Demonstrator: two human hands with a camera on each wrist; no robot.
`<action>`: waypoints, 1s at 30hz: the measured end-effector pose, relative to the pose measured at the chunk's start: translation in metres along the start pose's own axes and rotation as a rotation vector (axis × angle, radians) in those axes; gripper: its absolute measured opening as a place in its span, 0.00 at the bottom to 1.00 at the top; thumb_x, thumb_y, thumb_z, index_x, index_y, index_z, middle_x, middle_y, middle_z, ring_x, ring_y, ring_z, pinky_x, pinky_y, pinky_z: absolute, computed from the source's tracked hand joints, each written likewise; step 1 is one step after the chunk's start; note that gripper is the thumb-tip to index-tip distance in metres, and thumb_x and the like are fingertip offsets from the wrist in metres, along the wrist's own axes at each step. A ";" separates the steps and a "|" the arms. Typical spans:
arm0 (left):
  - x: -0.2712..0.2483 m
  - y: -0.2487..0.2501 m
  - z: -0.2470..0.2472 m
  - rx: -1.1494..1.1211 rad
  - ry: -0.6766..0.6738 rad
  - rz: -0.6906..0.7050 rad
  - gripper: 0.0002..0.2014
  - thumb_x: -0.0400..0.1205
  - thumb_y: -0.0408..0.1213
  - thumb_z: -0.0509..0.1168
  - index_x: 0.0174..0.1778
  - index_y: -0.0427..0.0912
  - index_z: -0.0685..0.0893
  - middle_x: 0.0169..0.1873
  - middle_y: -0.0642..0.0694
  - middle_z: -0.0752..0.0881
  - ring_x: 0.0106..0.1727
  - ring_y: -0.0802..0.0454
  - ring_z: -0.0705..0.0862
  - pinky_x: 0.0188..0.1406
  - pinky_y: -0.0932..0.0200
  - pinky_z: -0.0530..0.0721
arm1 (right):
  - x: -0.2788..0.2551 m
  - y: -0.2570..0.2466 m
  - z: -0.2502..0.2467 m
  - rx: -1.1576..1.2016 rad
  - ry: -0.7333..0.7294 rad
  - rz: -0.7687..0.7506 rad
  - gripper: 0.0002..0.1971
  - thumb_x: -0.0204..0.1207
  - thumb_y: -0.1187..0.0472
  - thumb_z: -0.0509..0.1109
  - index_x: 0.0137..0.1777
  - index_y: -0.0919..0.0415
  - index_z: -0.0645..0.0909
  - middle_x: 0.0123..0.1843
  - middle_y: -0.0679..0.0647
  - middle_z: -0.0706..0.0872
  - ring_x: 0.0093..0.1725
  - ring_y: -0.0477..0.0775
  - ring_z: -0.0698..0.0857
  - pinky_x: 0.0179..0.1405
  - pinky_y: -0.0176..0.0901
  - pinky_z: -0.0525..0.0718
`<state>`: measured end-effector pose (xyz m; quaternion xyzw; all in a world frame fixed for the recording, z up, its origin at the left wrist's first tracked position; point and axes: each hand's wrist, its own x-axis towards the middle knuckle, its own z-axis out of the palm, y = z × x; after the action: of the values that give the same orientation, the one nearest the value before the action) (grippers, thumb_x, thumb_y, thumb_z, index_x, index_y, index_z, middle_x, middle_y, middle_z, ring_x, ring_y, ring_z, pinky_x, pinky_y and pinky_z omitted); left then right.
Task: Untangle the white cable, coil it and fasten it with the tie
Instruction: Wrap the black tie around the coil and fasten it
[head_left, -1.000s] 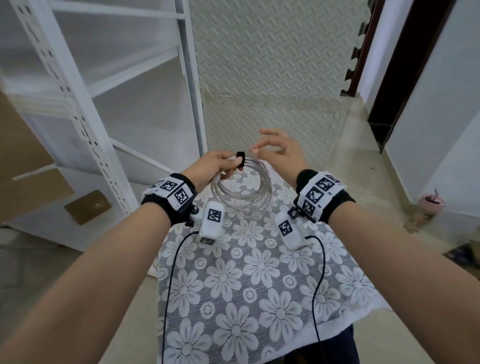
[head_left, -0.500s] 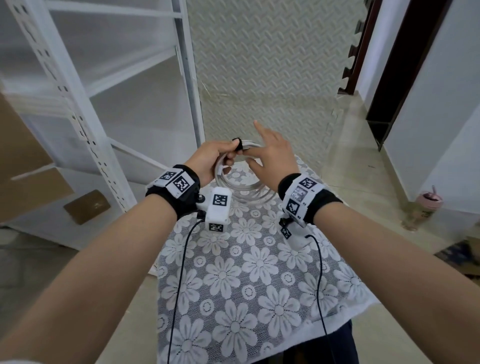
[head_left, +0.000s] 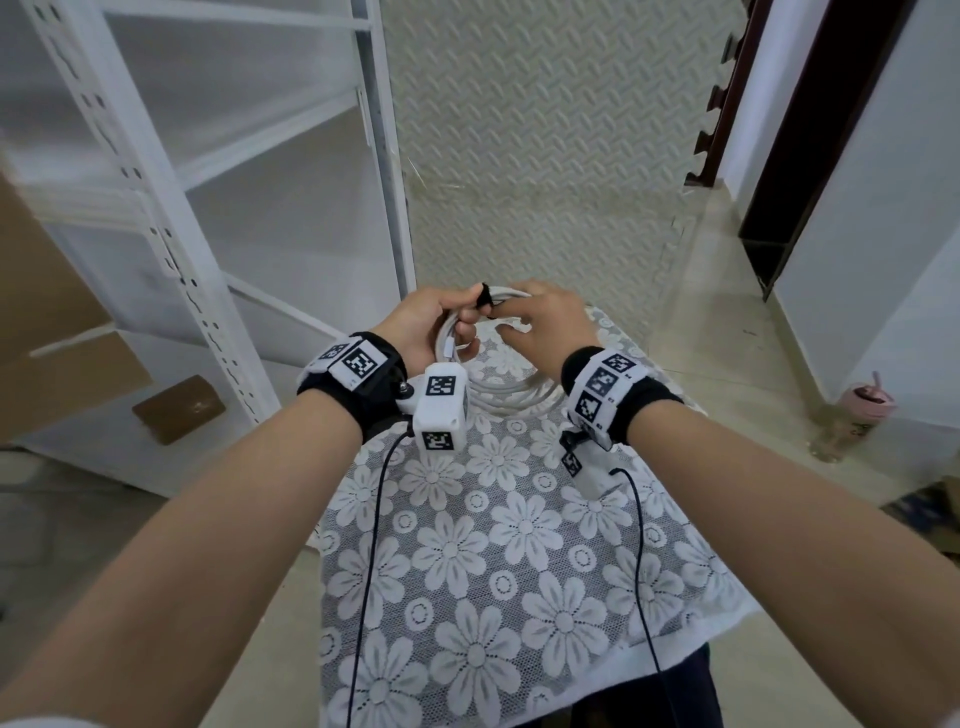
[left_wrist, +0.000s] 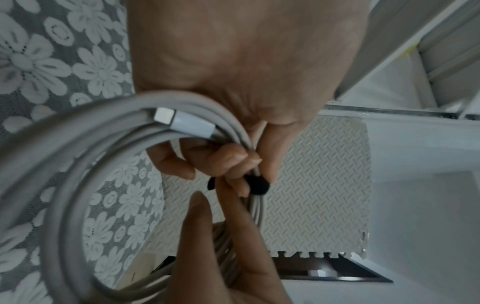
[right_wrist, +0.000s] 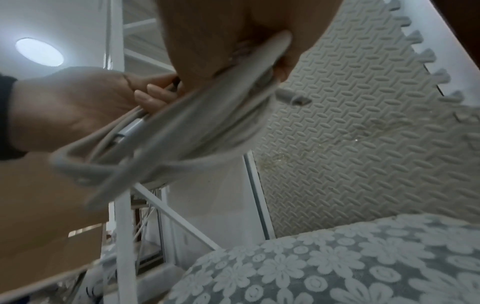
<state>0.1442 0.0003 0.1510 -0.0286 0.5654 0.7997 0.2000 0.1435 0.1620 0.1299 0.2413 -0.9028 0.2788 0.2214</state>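
Note:
The white cable (head_left: 511, 391) is wound into a coil of several loops and hangs above the table between both hands. My left hand (head_left: 467, 318) pinches the loops at the coil's top. Right beside those fingers a black tie (left_wrist: 256, 184) wraps the bundle, with its loose end (left_wrist: 211, 183) sticking out. A white connector (left_wrist: 183, 121) lies inside the coil under the left palm. My right hand (head_left: 506, 318) holds the coil's top from the other side, one fingertip (left_wrist: 228, 188) against the tie. In the right wrist view the coil (right_wrist: 182, 127) is blurred.
A small table with a grey-and-white flower lace cloth (head_left: 519, 545) lies below the hands. A white metal rack (head_left: 171, 234) stands to the left, cardboard (head_left: 176, 410) at its foot. A foam mat (head_left: 545, 156) covers the wall ahead. A pink bottle (head_left: 862, 410) stands on the floor at right.
My right hand was open and off the cable; it has come left and closed on the coil's top by the tie. The left hand keeps its hold.

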 end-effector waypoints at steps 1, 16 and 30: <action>0.000 0.000 -0.001 -0.004 -0.006 -0.015 0.13 0.83 0.41 0.62 0.37 0.37 0.79 0.18 0.54 0.73 0.18 0.61 0.72 0.37 0.64 0.74 | 0.001 0.000 0.000 0.039 -0.001 0.026 0.10 0.72 0.63 0.73 0.51 0.54 0.90 0.52 0.55 0.87 0.45 0.51 0.79 0.53 0.49 0.78; 0.001 0.001 -0.007 -0.054 -0.041 -0.113 0.14 0.84 0.41 0.61 0.36 0.37 0.79 0.18 0.54 0.73 0.17 0.61 0.73 0.38 0.65 0.73 | -0.003 -0.002 0.001 0.217 -0.051 0.084 0.10 0.70 0.66 0.75 0.49 0.55 0.91 0.43 0.54 0.84 0.34 0.42 0.70 0.44 0.36 0.67; 0.004 -0.004 -0.002 -0.046 -0.041 -0.131 0.13 0.84 0.41 0.61 0.37 0.37 0.78 0.18 0.54 0.73 0.18 0.62 0.73 0.33 0.65 0.76 | -0.008 0.004 0.008 0.166 0.030 0.063 0.06 0.70 0.67 0.75 0.45 0.59 0.91 0.36 0.44 0.76 0.33 0.35 0.68 0.38 0.23 0.64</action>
<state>0.1412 0.0003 0.1458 -0.0538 0.5394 0.7981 0.2628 0.1452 0.1626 0.1186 0.2260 -0.8803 0.3633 0.2050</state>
